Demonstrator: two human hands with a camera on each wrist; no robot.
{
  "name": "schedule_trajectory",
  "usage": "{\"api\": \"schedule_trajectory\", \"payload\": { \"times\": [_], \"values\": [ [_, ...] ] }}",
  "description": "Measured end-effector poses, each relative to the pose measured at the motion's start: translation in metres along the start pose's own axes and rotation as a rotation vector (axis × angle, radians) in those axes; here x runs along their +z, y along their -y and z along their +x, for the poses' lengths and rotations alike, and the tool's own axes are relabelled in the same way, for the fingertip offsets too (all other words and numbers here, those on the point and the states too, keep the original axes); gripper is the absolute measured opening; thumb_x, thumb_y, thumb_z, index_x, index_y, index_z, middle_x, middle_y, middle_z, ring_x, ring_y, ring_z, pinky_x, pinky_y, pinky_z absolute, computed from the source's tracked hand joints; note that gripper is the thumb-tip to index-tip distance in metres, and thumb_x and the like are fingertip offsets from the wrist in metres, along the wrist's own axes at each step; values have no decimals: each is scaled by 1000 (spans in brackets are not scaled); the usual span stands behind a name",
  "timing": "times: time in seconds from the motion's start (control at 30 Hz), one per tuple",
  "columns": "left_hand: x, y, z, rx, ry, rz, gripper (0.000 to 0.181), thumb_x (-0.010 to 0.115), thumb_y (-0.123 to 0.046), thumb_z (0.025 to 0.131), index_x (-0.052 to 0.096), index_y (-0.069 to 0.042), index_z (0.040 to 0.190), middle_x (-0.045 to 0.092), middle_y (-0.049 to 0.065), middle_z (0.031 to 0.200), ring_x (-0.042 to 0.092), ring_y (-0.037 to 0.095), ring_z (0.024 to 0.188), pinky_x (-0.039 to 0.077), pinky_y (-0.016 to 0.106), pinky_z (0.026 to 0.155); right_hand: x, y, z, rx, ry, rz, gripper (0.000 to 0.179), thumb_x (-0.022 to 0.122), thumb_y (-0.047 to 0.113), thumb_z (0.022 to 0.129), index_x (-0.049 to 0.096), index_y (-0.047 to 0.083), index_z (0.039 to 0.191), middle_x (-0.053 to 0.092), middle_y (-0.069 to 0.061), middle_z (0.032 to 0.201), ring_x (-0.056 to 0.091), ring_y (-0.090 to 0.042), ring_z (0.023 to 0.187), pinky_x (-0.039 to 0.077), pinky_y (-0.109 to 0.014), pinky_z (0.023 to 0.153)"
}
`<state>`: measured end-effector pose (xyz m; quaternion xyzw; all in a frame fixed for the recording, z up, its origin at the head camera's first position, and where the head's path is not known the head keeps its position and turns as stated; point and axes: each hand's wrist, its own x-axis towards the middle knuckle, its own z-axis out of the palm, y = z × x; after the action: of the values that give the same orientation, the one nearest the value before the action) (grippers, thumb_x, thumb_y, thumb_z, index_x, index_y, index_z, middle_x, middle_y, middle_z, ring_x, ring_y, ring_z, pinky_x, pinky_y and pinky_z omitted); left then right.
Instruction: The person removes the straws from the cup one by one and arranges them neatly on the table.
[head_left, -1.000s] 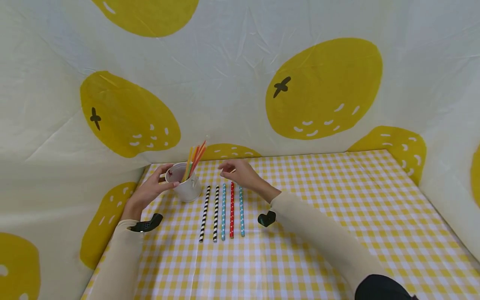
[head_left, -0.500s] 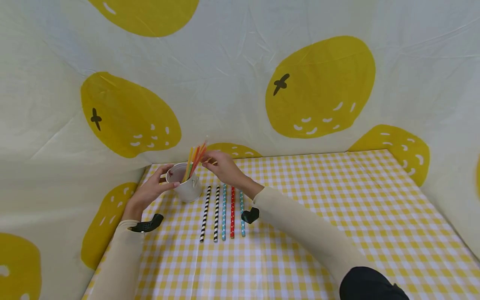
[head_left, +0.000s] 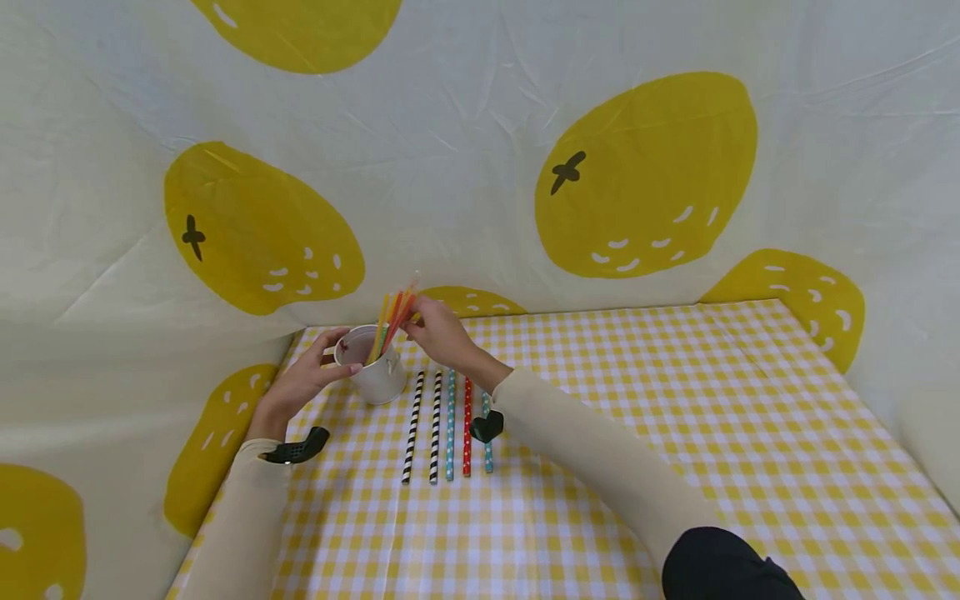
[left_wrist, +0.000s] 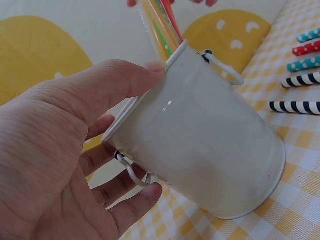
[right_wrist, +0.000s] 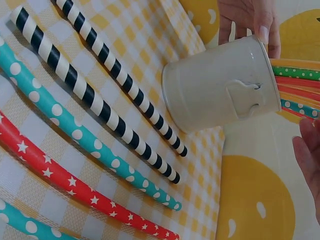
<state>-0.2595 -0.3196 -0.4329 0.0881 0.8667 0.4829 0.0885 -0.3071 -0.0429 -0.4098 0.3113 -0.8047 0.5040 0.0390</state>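
Between your two hands, which are apart from each other, the white bucket (head_left: 381,383) stands on the checked cloth (head_left: 600,417), a bunch of coloured straws (head_left: 385,325) leaning out of its mouth. Your left hand (head_left: 306,377) is clamped on the bucket, thumb at the rim, other fingers round the side by a looped handle (left_wrist: 131,173). Your right hand (head_left: 442,335) is at the upper part of that bunch; whether it pinches any straw, I cannot tell. Closer to you than both hands, five more lie in a row. Counting from your left hand's side: two striped straws (right_wrist: 97,105), a turquoise dotted straw (right_wrist: 77,134), a red starred straw (right_wrist: 83,190) and another turquoise one.
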Motion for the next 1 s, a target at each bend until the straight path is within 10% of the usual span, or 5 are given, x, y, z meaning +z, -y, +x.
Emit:
{"api": "schedule_trajectory", "payload": {
  "times": [1.0],
  "values": [
    [-1, -2, 0, -13, 3, 12, 84, 69, -36, 98, 18, -18, 163, 13, 13, 167, 25, 47, 147, 33, 61, 109, -6, 1, 1, 65, 119, 143, 25, 62, 12, 102, 67, 5, 125, 71, -11, 114, 72, -27, 82, 58, -28, 73]
  ]
}}
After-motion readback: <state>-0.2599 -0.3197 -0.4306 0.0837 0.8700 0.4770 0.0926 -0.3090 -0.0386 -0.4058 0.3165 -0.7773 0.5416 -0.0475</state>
